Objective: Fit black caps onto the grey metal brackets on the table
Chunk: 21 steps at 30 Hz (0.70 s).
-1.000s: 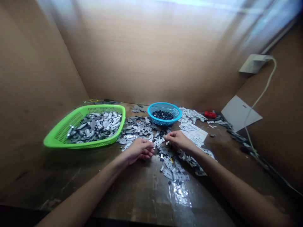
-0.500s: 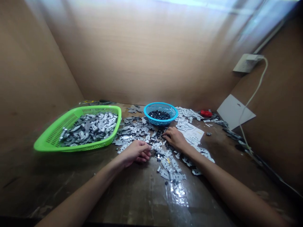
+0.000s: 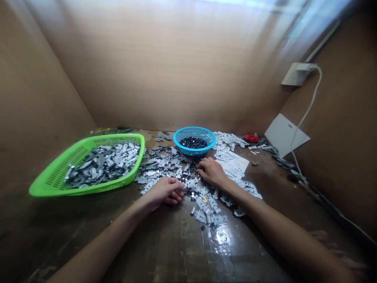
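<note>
My left hand (image 3: 167, 191) is closed in a pinch just above the table, at the near left edge of the scattered pieces. Whatever its fingertips hold is too small to make out. My right hand (image 3: 211, 171) reaches down with curled fingers to a small heap of tiny black pieces (image 3: 193, 166) in front of the blue basket; its fingertips are partly hidden. Flat light-grey plastic parts (image 3: 200, 216) with small holes lie between and around both hands. The round blue basket (image 3: 194, 152) holds many tiny dark, shiny pieces.
On the left stands a green basket (image 3: 140, 157) filled with grey parts. More grey parts and a paper sheet (image 3: 242, 164) lie on the right. A red object (image 3: 251, 138) is further back. A white card (image 3: 286, 135) and cable (image 3: 297, 133) are by the right wall.
The whole view has shifted slightly, so things appear further left. Both hands stay near the same spots, the left still pinched and the right still at the black pieces.
</note>
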Each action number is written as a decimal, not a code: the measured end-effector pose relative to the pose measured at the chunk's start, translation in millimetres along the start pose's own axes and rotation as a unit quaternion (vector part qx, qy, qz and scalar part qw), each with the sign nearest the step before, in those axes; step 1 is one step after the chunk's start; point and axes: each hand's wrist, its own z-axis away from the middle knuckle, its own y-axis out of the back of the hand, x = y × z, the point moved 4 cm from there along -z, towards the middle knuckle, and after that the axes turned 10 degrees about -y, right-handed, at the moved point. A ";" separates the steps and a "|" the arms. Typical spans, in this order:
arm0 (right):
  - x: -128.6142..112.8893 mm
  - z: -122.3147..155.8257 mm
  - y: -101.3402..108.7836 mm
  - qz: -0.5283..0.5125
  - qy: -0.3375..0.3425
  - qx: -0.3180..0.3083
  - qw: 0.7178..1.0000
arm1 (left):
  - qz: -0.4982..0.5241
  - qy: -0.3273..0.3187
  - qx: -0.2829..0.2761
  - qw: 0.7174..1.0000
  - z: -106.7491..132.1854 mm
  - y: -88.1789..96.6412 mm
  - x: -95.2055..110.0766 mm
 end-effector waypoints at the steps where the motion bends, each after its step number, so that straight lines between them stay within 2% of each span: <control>1: 0.4 -0.3 2.0 -0.006 -0.001 -0.004 1.000 | 0.000 0.000 0.000 1.000 0.0 0.1 0.0; 13: -1.3 2.4 8.1 -0.129 0.000 -0.068 0.989 | 0.011 0.002 0.016 1.000 1.4 1.8 -1.0; 21: -14.2 2.0 29.4 -0.203 0.032 -0.085 0.975 | 0.017 0.000 0.008 1.000 0.4 2.3 -2.0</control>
